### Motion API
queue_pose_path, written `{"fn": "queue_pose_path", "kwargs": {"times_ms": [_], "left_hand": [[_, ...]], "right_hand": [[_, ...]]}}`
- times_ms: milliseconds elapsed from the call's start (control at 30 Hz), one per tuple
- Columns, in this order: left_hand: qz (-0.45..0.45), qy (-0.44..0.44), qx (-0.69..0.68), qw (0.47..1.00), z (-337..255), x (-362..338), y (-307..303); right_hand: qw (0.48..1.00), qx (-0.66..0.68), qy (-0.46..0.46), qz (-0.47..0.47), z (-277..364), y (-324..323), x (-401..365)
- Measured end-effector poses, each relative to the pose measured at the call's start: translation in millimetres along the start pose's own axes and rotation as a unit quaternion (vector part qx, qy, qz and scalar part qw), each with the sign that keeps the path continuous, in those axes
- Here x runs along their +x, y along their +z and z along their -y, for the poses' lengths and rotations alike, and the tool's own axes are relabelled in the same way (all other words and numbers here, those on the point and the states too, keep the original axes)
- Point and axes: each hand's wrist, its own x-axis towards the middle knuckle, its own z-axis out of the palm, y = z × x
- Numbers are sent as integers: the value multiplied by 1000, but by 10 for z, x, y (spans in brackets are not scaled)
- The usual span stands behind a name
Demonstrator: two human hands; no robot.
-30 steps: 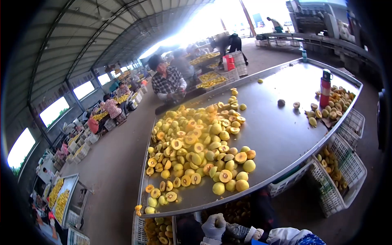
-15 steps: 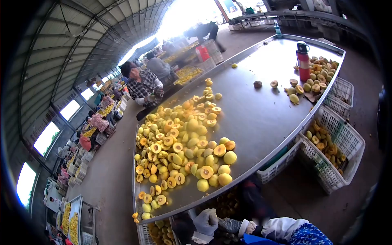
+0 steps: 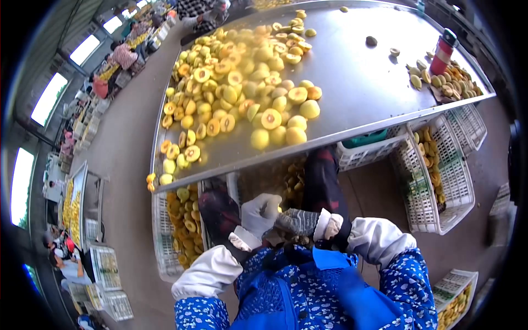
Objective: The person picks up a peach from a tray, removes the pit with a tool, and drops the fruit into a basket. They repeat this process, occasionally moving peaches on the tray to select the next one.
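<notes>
My left hand [image 3: 260,215], in a pale work glove, is closed in front of my lap. A small bit of yellow fruit [image 3: 280,209] shows at its fingertips, mostly hidden. My right hand [image 3: 297,221], in a grey knitted glove, is closed right beside it; what its fingers grip is hidden. Beyond both hands, the metal table [image 3: 352,82] bears a large heap of yellow stone fruit [image 3: 225,93], many cut in half with pits or hollows showing. Below the table edge, between my knees, more cut fruit [image 3: 294,181] lies in shadow.
A crate of fruit halves [image 3: 159,236] stands left of my legs. More white crates [image 3: 459,192] stand at the right. A red bottle [image 3: 442,55] stands by a smaller fruit pile [image 3: 459,82]. Across the table sits a person in a checked shirt [image 3: 192,7].
My view has tilted down, bringing my forearms, lap and side crates into sight. My hands stay close together, and a bit of yellow now shows between them.
</notes>
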Motion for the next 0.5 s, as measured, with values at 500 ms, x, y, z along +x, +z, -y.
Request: {"fn": "queue_pose_path", "kwargs": {"times_ms": [500], "left_hand": [[-201, -187, -430, 860, 359, 11, -164]], "right_hand": [[975, -127, 43, -176, 18, 477, 427]]}}
